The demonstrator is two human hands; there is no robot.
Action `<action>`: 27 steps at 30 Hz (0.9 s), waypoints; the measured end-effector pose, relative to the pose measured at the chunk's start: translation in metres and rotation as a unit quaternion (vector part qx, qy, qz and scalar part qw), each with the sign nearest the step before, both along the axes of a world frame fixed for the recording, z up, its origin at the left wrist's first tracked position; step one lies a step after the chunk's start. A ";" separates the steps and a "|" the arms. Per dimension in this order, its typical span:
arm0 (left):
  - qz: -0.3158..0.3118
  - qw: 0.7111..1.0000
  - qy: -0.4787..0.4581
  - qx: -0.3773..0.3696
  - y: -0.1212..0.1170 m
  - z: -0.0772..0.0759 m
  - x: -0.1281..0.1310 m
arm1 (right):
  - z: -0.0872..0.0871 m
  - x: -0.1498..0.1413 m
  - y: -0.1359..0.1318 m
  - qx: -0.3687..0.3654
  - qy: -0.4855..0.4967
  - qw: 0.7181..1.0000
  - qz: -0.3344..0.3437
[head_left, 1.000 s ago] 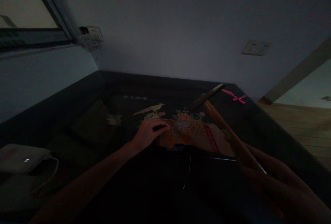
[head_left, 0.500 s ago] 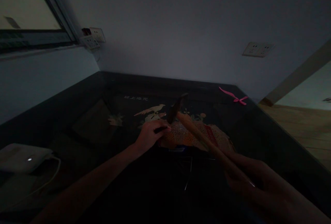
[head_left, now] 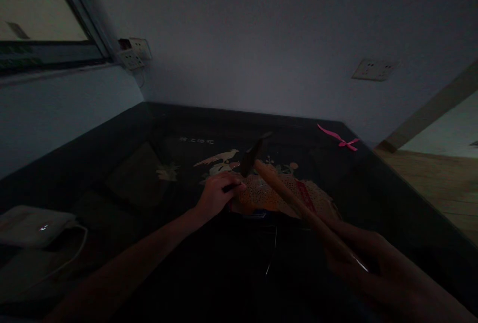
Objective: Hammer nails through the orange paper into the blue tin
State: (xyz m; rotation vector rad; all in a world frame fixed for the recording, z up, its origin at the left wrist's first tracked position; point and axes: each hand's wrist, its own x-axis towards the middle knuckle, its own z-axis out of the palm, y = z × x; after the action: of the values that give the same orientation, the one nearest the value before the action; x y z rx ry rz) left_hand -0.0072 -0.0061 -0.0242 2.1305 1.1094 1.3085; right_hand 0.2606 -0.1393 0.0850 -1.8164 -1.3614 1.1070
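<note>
My right hand (head_left: 366, 263) is closed round the wooden handle of a hammer (head_left: 287, 193). The hammer's dark head is low, just right of the fingertips of my left hand (head_left: 220, 193), over the left part of a tan, dark-spotted slab (head_left: 276, 191). This slab has an orange patch and a red stripe, and lies on the dark table. Thumb and fingers of my left hand are pinched together at the slab's left end; what they hold, if anything, is too dark to make out. A blue-and-white item (head_left: 256, 215) shows under the slab's near edge.
The glossy dark tabletop (head_left: 231, 119) bears a printed bird and flowers. A white box-like device (head_left: 37, 226) with a cable stands at the left. A pink ribbon (head_left: 341, 141) lies near the far right corner. Wall sockets (head_left: 373, 69) sit above, with wooden floor to the right.
The hammer has swung down and left from above the table's right side to beside my left fingertips, then stayed almost still. My left hand has kept its place.
</note>
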 end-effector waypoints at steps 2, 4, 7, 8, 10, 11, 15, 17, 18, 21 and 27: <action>0.004 1.000 0.004 -0.004 0.000 0.000 0.000 | -0.001 -0.001 0.001 -0.004 0.008 1.000 0.015; 0.003 1.000 0.008 -0.005 0.000 0.001 0.000 | -0.003 0.000 0.003 -0.005 0.002 1.000 0.023; -0.003 1.000 0.006 -0.004 -0.001 0.001 0.000 | -0.004 0.002 0.003 0.000 -0.009 1.000 0.009; -0.002 1.000 0.004 -0.005 -0.001 0.002 0.000 | -0.005 0.003 0.002 0.002 -0.010 1.000 0.004; 0.001 1.000 0.002 -0.008 -0.001 0.001 0.000 | -0.005 0.003 0.002 0.000 -0.011 1.000 -0.002; 0.004 1.000 0.000 -0.007 -0.001 0.000 0.000 | -0.005 0.003 0.001 -0.003 -0.012 1.000 -0.004; 0.001 1.000 0.007 0.004 0.000 -0.003 0.000 | -0.012 0.001 0.000 -0.012 0.002 1.000 -0.010; 0.000 1.000 0.007 0.009 0.000 -0.004 0.001 | -0.014 0.002 -0.002 -0.026 0.029 0.999 -0.020; 0.001 1.000 0.005 0.010 0.000 -0.004 0.001 | -0.015 0.003 -0.003 -0.033 0.042 0.998 -0.024; 0.007 1.000 0.005 0.005 -0.001 -0.004 0.001 | -0.013 0.005 -0.003 -0.026 0.047 0.998 -0.015; 0.009 1.000 0.013 0.010 -0.001 -0.004 0.001 | -0.010 0.003 0.001 -0.006 -0.023 0.999 0.022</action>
State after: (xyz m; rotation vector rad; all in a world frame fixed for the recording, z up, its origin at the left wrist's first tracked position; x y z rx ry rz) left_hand -0.0062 -0.0073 -0.0282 2.1618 1.1336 1.3080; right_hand 0.2638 -0.1381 0.0749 -1.8390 -1.4305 1.1039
